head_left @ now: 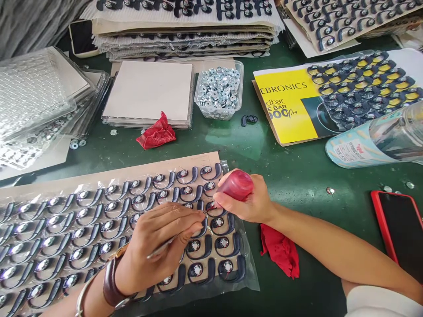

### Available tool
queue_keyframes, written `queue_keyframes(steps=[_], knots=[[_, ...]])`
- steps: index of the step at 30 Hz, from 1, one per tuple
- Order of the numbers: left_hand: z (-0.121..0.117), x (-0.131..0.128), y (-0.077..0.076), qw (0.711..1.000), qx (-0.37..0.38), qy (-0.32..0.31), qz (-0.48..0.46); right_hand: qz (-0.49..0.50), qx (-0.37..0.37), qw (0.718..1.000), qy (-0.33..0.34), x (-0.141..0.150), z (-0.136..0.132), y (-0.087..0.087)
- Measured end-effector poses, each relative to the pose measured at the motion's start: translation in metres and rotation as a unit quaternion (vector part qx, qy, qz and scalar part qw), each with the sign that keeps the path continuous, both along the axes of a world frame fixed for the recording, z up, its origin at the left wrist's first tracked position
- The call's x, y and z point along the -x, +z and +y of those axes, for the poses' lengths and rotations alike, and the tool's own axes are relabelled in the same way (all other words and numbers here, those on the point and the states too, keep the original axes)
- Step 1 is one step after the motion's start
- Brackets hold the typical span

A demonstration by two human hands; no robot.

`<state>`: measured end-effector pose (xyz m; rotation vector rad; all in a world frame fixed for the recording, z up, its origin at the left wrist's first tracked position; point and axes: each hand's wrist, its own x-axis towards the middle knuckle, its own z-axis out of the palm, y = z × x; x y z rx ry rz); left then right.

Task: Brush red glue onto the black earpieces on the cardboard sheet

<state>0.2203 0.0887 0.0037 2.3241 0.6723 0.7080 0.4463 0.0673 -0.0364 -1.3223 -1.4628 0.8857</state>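
Note:
A cardboard sheet under clear plastic (109, 176) lies in front of me, covered with rows of dark hook-shaped parts (198, 246) that have round silver centres. My left hand (155, 246) rests on the sheet, its fingers pinched on a thin metal tool (161, 248) whose tip points toward one part near the sheet's right side. My right hand (247, 200) is wrapped around a small red squeeze bulb (236, 185) with its nozzle touching that same part. A watch and bangle sit on my left wrist.
A clear tub of silver discs (220, 90) stands behind, beside stacked cardboard (148, 92) and a red cloth (157, 134). Another red cloth (280, 251) lies under my right forearm. A red-cased phone (399, 229), plastic bottle (373, 141), yellow box with parts (291, 110) at right; plastic trays (36, 97) at left.

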Motion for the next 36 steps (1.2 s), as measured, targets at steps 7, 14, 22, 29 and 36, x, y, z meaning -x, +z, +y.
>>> queue_keyframes(steps=[7, 14, 22, 29, 36], knots=[[0.003, 0.001, 0.0, 1.0, 0.001, 0.007, -0.006, 0.11, 0.029, 0.993, 0.036, -0.005, 0.004, 0.006], [0.004, 0.009, -0.008, 0.975, -0.206, -0.053, 0.058, 0.125, 0.027, 0.992, -0.004, -0.006, 0.036, 0.003], [0.007, 0.0, -0.017, 0.955, -0.277, -0.059, 0.082, 0.132, 0.028, 0.991, 0.015, -0.002, 0.036, -0.01], [-0.006, -0.008, -0.016, 0.918, -0.372, -0.085, 0.112, 0.084, 0.025, 0.996, 0.008, 0.0, 0.033, -0.012], [-0.012, -0.014, -0.02, 0.901, -0.409, -0.084, 0.119, 0.058, 0.016, 0.998, -0.002, 0.001, 0.034, -0.015]])
